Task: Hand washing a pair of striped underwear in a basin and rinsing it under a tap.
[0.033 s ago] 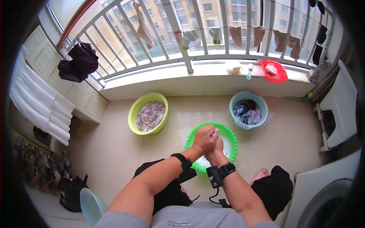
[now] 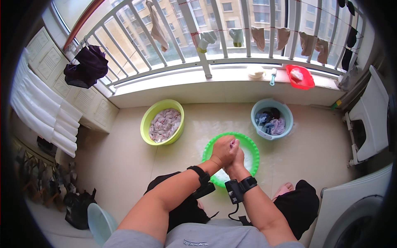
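My left hand [image 2: 223, 151] and my right hand [image 2: 237, 158] are pressed together above a bright green basin [image 2: 257, 159] with a scalloped rim. Both are closed, fingers wrapped inward. A bit of something dark purple [image 2: 233, 143] shows between them, perhaps wet cloth; most of it is covered by the fingers. White suds [image 2: 248, 159] lie in the basin below. Each wrist wears a black strap with a small box.
A yellow-green basin [image 2: 144, 129] of pale patterned laundry stands far left, a light blue basin [image 2: 288, 120] of dark and lilac clothes far right. The ledge holds a brush [image 2: 273, 77] and a red tray [image 2: 308, 82]. A washing machine [image 2: 351, 206] is near right.
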`<move>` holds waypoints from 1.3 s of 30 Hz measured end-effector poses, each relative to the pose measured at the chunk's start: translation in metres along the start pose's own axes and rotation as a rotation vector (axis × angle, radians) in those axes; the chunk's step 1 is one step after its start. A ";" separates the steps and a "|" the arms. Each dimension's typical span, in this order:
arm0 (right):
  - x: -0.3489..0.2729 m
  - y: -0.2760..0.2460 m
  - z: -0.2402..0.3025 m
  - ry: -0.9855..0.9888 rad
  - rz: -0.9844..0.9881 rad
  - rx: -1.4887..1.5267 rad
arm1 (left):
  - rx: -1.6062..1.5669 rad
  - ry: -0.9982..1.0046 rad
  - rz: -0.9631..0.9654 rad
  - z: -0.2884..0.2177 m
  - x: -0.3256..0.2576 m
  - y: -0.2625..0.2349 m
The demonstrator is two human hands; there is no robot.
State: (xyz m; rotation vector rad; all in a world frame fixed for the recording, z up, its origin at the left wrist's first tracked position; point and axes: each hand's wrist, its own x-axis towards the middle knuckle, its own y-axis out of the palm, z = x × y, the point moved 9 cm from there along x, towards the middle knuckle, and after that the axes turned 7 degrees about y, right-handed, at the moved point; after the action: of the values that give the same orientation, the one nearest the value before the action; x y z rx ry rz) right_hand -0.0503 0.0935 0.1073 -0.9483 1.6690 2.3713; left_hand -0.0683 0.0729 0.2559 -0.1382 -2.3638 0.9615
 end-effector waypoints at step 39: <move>-0.043 -0.123 0.091 -0.117 -0.499 -0.586 | -1.274 -0.850 -0.324 0.111 -0.007 -0.071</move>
State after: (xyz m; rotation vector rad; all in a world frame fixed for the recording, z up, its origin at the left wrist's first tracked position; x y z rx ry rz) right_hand -0.0044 0.2341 0.0482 -1.1030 0.5831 2.4987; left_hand -0.1148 -0.0489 0.2359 0.2188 -3.2259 -0.9324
